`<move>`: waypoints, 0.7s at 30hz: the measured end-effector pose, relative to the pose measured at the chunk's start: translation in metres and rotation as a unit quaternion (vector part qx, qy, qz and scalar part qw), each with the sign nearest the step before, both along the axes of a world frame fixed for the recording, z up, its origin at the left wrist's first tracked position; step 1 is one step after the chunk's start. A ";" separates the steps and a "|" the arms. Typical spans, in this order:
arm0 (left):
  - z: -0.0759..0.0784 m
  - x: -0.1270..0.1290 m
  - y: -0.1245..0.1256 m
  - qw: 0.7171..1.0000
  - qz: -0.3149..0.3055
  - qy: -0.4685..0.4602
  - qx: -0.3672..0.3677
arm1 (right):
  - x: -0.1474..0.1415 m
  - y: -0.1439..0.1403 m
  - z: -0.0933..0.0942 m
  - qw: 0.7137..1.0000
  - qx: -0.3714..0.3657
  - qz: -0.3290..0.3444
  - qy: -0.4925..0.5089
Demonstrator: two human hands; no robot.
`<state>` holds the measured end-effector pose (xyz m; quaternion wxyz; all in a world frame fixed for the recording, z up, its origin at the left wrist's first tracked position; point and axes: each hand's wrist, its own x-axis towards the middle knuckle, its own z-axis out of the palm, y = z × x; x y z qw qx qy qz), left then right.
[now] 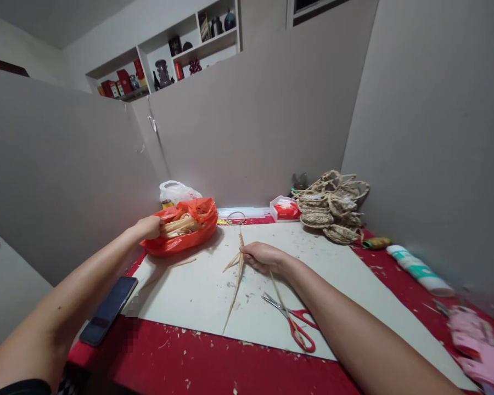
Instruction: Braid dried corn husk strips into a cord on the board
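My right hand [263, 257] pinches a few pale, dried straw strips [239, 263] where they cross, above the white sheet [181, 296]; their ends point up, down and to the left. My left hand [150, 227] reaches to the left side of an orange plastic bag [208, 214], fingers closed at the end of the bundle of straw strips [183, 226] inside it. Part of those fingers is hidden by the bag. Red-handled scissors [291, 318] lie partly open below my right hand, with a thin straw strand [278, 286] across them.
Woven straw pieces [333, 208] are stacked at the back right, beside a red and white tissue pack [285, 209]. A phone [109, 311] lies at the left edge. On the right are a white and green roll [420, 270] and a pink object [475, 345]. Grey walls enclose the table.
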<state>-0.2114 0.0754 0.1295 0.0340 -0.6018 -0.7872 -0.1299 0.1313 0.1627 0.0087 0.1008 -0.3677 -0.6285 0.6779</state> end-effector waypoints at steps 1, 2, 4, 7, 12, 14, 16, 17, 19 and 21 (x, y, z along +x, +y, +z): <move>0.001 -0.002 -0.003 1.000 0.003 -0.001 0.003 | 0.000 0.000 0.000 1.000 0.000 -0.001 0.000; 0.004 -0.005 -0.007 1.000 0.008 0.003 0.001 | 0.000 0.000 0.000 1.000 0.000 -0.002 -0.001; 0.011 -0.011 -0.015 1.000 0.015 0.006 0.006 | 0.000 0.001 0.000 1.000 -0.004 -0.003 -0.005; 0.026 -0.021 -0.030 0.999 0.028 -0.010 0.032 | -0.001 0.000 0.002 1.000 -0.010 0.000 -0.009; 0.035 -0.036 -0.047 0.992 0.055 -0.053 0.102 | 0.000 -0.001 0.005 1.000 -0.018 0.005 -0.015; 0.034 -0.039 -0.047 0.985 0.062 -0.079 0.141 | 0.000 -0.001 0.004 1.000 -0.020 0.005 -0.013; 0.035 -0.039 -0.044 0.965 0.069 -0.140 0.213 | 0.000 0.000 0.003 1.000 -0.020 0.005 -0.012; 0.037 -0.039 -0.042 0.948 0.072 -0.179 0.253 | 0.000 0.000 0.003 1.000 -0.020 0.006 -0.011; 0.042 -0.038 -0.039 0.911 0.075 -0.251 0.319 | 0.000 0.000 0.002 1.000 -0.018 0.007 -0.010; 0.046 -0.037 -0.035 0.896 0.070 -0.276 0.342 | 0.001 0.000 0.001 1.000 -0.017 0.010 -0.007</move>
